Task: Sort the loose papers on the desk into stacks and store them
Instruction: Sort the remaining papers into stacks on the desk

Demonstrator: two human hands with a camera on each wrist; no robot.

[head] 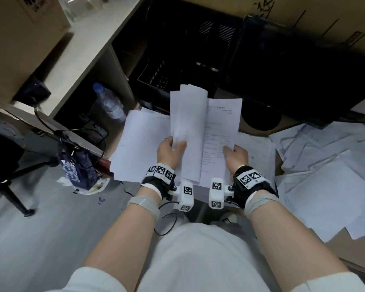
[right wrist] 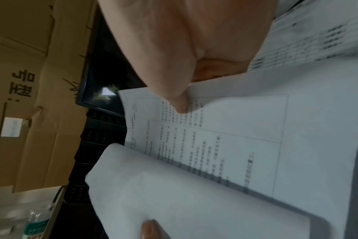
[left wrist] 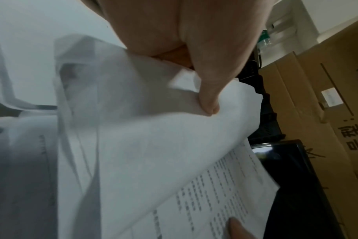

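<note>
I hold a bundle of white papers up in front of me with both hands. My left hand (head: pixel 171 146) pinches several curled-back sheets (head: pixel 188 123) by their lower edge, its thumb (left wrist: pixel 206 90) on top of the bent sheets (left wrist: pixel 153 129). My right hand (head: pixel 234 152) grips the printed page (head: pixel 221 127) underneath at its right edge, thumb (right wrist: pixel 178 100) pressed on the text of that printed page (right wrist: pixel 235 129). A squared stack of white sheets (head: pixel 139 144) lies on the desk under my left hand. Loose papers (head: pixel 325 165) lie scattered over the desk to the right.
A black monitor (head: pixel 303 70) and black mesh tray (head: pixel 156 81) stand behind the papers, with cardboard boxes (head: pixel 325 22) beyond. A water bottle (head: pixel 110 102) lies in the shelf at the left. A patterned bag (head: pixel 78 165) and a black chair base (head: pixel 9 182) sit left.
</note>
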